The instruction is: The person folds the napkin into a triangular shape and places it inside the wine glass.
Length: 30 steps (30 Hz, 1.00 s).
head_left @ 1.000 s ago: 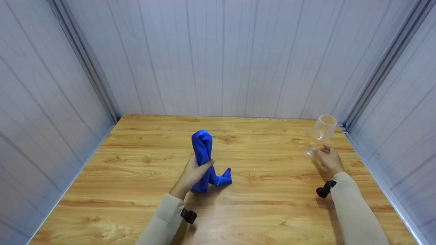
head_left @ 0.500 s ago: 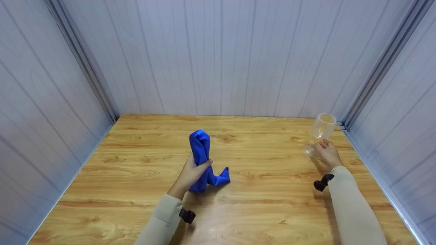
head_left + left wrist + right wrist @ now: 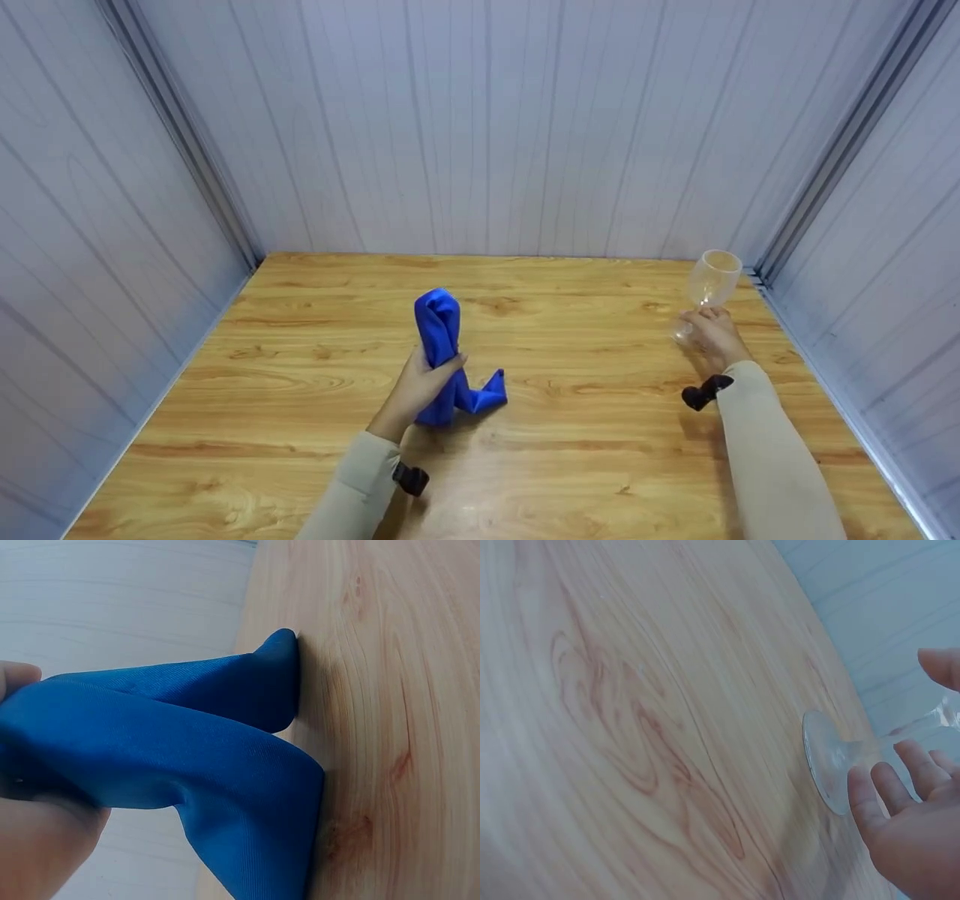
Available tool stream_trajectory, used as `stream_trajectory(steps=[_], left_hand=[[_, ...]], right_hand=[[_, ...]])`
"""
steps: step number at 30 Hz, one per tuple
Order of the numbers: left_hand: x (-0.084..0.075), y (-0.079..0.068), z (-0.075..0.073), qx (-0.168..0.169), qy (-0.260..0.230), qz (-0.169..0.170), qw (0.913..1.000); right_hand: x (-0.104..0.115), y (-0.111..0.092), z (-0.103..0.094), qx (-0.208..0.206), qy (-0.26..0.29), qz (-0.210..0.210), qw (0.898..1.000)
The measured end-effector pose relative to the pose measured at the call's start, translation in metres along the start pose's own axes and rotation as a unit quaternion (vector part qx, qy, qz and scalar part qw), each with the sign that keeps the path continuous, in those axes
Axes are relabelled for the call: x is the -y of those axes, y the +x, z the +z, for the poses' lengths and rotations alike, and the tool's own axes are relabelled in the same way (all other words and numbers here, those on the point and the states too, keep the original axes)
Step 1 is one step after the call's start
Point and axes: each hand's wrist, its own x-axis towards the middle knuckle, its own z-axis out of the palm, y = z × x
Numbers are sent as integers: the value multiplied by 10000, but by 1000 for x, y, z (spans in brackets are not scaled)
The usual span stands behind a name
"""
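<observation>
My left hand (image 3: pixel 421 384) grips a folded blue cloth (image 3: pixel 437 319) around its middle. The cloth stands upright on the table, its looped top above the hand and one end bent out to the right. In the left wrist view, the lower folds of the blue cloth (image 3: pixel 217 750) touch the wood. At the far right a clear wine glass (image 3: pixel 712 281) stands upright, my right hand (image 3: pixel 716 336) at its stem. From the right wrist, the glass's foot (image 3: pixel 823 761) is flat on the table; the fingers (image 3: pixel 866 802) are spread beside the stem, with the thumb apart from it.
A wood-grain table (image 3: pixel 570 420) spans the view. Pale panel walls (image 3: pixel 487 127) enclose it at the back and both sides. The glass is close to the back right corner. Black camera mounts (image 3: pixel 410 478) sit on both wrists.
My right hand has moved slightly up and left, from beside the glass's foot to its stem. The left hand keeps its hold on the cloth, with almost no movement.
</observation>
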Motion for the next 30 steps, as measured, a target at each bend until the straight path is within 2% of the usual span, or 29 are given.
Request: stream_trajectory(steps=[6, 10, 17, 20, 23, 26, 30], left_hand=[[1, -2, -1, -12, -6, 52, 10000], [2, -2, 0, -14, -19, 93, 10000], [2, -2, -1, -110, 22, 79, 9999], [3, -2, -2, -92, -25, 55, 9999], [3, -1, -3, -80, -52, 52, 9999], [3, -1, -4, -134, -69, 63, 9999], [2, -1, -5, -185, -45, 55, 9998]], right_hand=[[2, 1, 6, -55, 223, 220, 9995], [0, 2, 6, -217, 197, 154, 9995], [-3, -5, 4, -237, -831, -166, 9961], [-4, -7, 2, -354, -1373, -335, 9893], [-4, -7, 1, -638, -1917, -523, 9780], [-4, -7, 0, -851, -2196, -618, 9699], [-5, -9, 0, -926, -2423, -725, 9630]])
